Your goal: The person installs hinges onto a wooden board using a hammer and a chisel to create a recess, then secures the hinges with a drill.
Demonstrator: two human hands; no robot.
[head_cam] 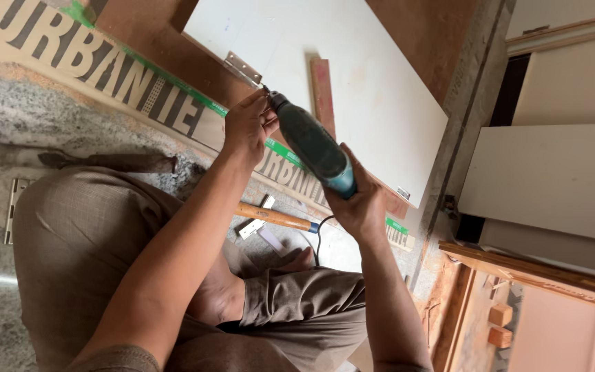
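Teal plastic and a dark metal nose make up the power drill (315, 148), which I see angled up and left toward a small steel hinge (242, 67) at the near-left corner of a white board (352, 76) lying on the floor. My right hand (359, 200) is clenched around the drill's rear grip; my left hand (248, 124) pinches the chuck end, fingers (264, 103) closed on it just short of the hinge. I judge the drill fairly heavy and rigid, its smooth shell a bit slippery, so the rear grip is the sound place to hold, with the nose steadied. A wooden-handled hammer (273, 217) lies near my knees, beside the drill's cord.
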